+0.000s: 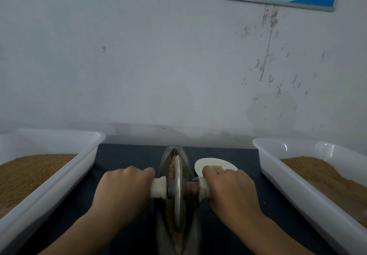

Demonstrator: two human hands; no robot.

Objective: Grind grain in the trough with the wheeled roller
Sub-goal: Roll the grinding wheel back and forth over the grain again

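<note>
A narrow boat-shaped metal trough lies lengthwise on the dark table, running away from me. Brown grain lines its groove. The wheeled roller's metal disc stands upright in the groove, about midway along the trough. An axle with white-wrapped handles sticks out on both sides. My left hand is closed around the left handle. My right hand is closed around the right handle.
A white plastic tub with brown grain stands at the left, and a second one at the right. A white paper disc lies behind my right hand. A scuffed wall rises just past the table's far edge.
</note>
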